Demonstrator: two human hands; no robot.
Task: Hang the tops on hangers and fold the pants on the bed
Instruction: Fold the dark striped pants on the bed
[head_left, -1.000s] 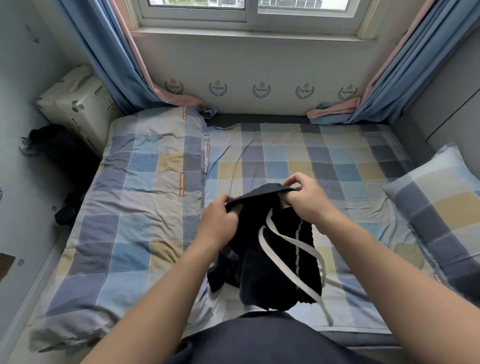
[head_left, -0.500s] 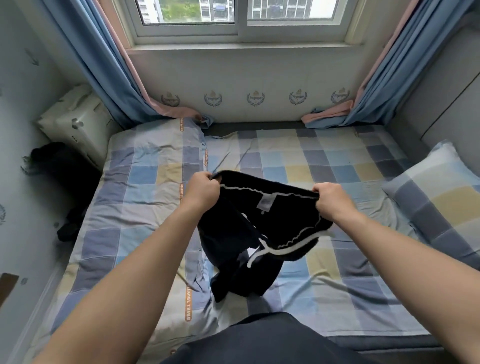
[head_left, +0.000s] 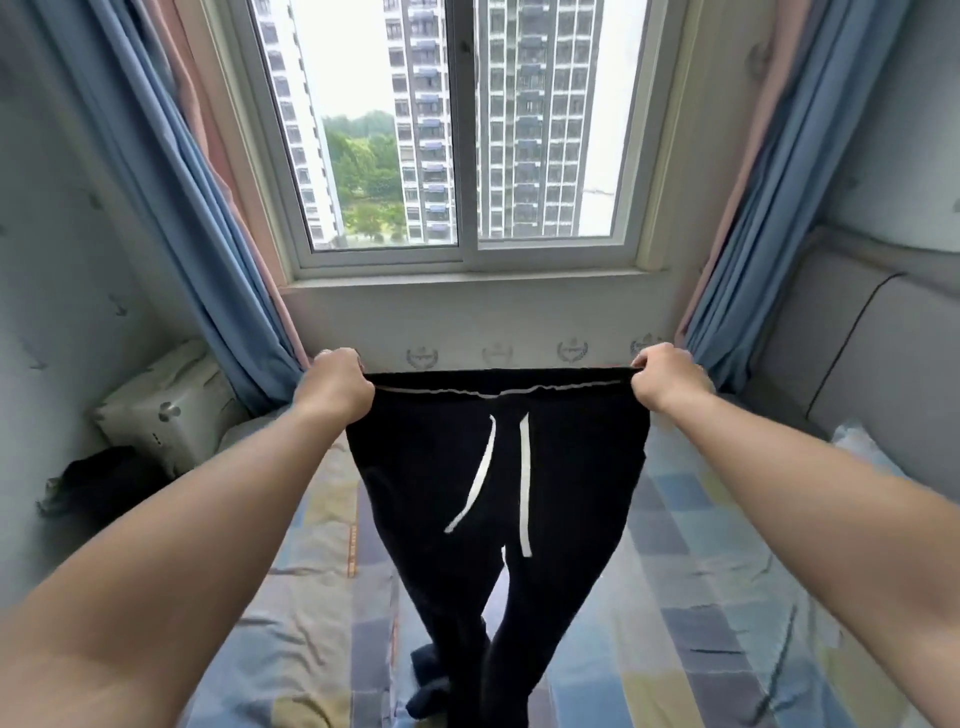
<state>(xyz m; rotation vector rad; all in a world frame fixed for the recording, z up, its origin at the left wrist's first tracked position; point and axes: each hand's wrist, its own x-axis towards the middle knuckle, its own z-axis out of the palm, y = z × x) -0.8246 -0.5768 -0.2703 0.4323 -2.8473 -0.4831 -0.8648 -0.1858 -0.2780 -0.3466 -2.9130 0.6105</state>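
1. The pants (head_left: 498, 493) are held up in the air over the bed (head_left: 727, 597). They are stretched wide at the waistband (head_left: 498, 382), and the leg ends look bunched on the sheet.
2. One waistband corner is gripped in the left hand (head_left: 332, 387) and the other in the right hand (head_left: 667, 382), with the fingers of both curled tight into the fabric.
3. A soft, floppy, fairly light knit is guessed here, so sagging can be expected wherever it isn't supported.
4. The white drawstring (head_left: 524, 483) is left dangling at the front and could easily get trapped in a fold.
5. The waistband corners are probably the best spots to be grabbed. For folding, the legs are likely better laid flat first, then taken at waistband and cuffs.
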